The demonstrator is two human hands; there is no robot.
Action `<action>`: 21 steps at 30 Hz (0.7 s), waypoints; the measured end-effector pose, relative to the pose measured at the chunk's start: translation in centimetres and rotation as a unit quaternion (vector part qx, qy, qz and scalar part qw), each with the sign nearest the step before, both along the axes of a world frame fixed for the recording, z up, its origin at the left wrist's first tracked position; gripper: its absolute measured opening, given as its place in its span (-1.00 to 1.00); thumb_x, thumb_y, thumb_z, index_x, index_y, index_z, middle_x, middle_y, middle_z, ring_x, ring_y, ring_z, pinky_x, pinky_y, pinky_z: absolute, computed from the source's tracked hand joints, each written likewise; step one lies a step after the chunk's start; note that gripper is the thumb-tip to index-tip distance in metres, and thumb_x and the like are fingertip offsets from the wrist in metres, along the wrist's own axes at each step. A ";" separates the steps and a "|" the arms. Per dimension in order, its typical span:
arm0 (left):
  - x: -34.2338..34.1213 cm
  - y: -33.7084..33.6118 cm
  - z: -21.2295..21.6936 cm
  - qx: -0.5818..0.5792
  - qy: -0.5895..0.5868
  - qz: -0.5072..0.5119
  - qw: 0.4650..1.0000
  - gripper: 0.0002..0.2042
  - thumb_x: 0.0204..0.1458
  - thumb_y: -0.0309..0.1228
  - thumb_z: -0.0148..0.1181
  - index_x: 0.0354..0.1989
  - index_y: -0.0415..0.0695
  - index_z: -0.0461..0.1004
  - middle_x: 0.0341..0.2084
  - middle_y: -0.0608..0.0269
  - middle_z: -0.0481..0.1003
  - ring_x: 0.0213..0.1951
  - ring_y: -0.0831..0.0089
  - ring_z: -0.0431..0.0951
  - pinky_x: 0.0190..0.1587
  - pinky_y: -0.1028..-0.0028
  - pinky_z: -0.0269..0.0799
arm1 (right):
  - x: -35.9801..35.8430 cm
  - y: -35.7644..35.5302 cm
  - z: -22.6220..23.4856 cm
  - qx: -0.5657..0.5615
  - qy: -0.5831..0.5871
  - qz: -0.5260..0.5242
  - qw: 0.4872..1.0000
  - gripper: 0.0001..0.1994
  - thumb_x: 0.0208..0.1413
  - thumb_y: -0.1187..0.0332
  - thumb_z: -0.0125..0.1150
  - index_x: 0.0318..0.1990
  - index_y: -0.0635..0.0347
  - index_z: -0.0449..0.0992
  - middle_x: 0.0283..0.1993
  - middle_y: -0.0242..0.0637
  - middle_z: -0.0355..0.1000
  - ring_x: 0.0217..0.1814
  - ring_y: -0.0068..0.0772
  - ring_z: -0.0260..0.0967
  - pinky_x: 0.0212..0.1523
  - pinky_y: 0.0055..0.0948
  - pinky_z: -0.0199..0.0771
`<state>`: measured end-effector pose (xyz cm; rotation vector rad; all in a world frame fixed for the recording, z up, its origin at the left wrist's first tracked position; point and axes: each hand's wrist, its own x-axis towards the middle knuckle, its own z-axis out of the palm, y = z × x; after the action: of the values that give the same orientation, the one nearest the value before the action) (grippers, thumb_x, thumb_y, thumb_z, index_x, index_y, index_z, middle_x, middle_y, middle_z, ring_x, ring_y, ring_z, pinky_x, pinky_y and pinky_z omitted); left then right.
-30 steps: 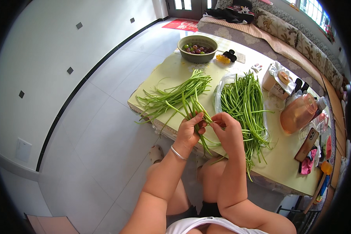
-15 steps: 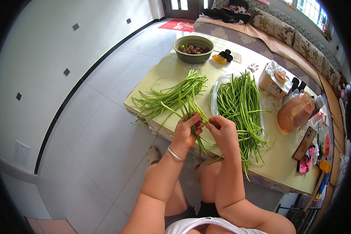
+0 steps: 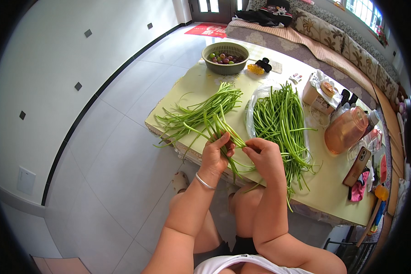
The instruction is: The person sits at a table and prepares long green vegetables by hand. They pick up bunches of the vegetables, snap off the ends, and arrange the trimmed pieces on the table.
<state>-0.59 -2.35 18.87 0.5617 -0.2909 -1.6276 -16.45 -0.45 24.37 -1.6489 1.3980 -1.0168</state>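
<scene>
A small bunch of garlic scapes point(image 3: 219, 125), long thin green stalks, is gripped in my left hand point(image 3: 216, 154), which wears a silver bangle. My right hand point(image 3: 264, 153) pinches the stalks' ends between thumb and fingertips, just right of the left hand. Beyond my left hand, a loose pile of garlic scapes point(image 3: 201, 107) lies on the table with some tips over its edge. To the right, a bigger heap of garlic scapes point(image 3: 281, 118) rests on a clear plastic bag point(image 3: 251, 114), its stalks hanging past the near edge.
The pale yellow table point(image 3: 324, 182) holds a green basket point(image 3: 226, 67) of grapes, a black hair claw point(image 3: 264, 65), a cardboard box point(image 3: 317, 98), a pinkish jug point(image 3: 345, 132) and a phone point(image 3: 357, 166). A patterned sofa point(image 3: 283, 45) stands behind; tiled floor point(image 3: 109, 182) lies left.
My right hand has shifted slightly right, away from my left hand, and more of the pinched stalks shows between them. The left hand keeps its grip; the piles look the same.
</scene>
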 end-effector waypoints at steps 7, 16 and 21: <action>0.5 0.1 0.8 -0.035 -0.018 -0.029 0.999 -0.83 0.08 -0.41 0.21 -0.22 -0.22 0.50 -0.35 0.12 0.55 -0.49 0.50 0.42 -0.55 0.56 0.26 | -0.1 0.0 0.0 0.026 0.039 0.029 0.998 -0.83 -0.03 0.38 0.29 -0.29 0.26 0.58 -0.46 -0.15 0.52 -0.48 -0.28 0.46 -0.39 -0.39 0.41; 0.3 0.3 0.9 -0.047 -0.045 -0.024 0.998 -0.85 0.09 -0.42 0.19 -0.23 -0.22 0.52 -0.34 0.13 0.56 -0.50 0.52 0.42 -0.55 0.59 0.26 | 1.0 -0.7 -0.8 -0.031 -0.068 -0.012 0.997 -0.87 0.03 0.44 0.25 -0.33 0.35 0.52 -0.50 -0.19 0.49 -0.49 -0.45 0.43 -0.42 -0.48 0.39; 0.2 0.2 0.1 -0.032 -0.051 -0.032 0.998 -0.87 0.08 -0.44 0.20 -0.25 -0.22 0.52 -0.40 0.17 0.55 -0.54 0.52 0.43 -0.57 0.59 0.25 | 1.6 -0.9 -0.6 -0.043 -0.083 -0.023 0.995 -0.87 0.06 0.44 0.23 -0.33 0.36 0.49 -0.47 -0.18 0.50 -0.48 -0.46 0.43 -0.41 -0.48 0.40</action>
<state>-0.39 -2.13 19.01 0.5934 -0.4380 -1.6475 -14.83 -1.33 23.76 -1.5598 1.3031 -1.2262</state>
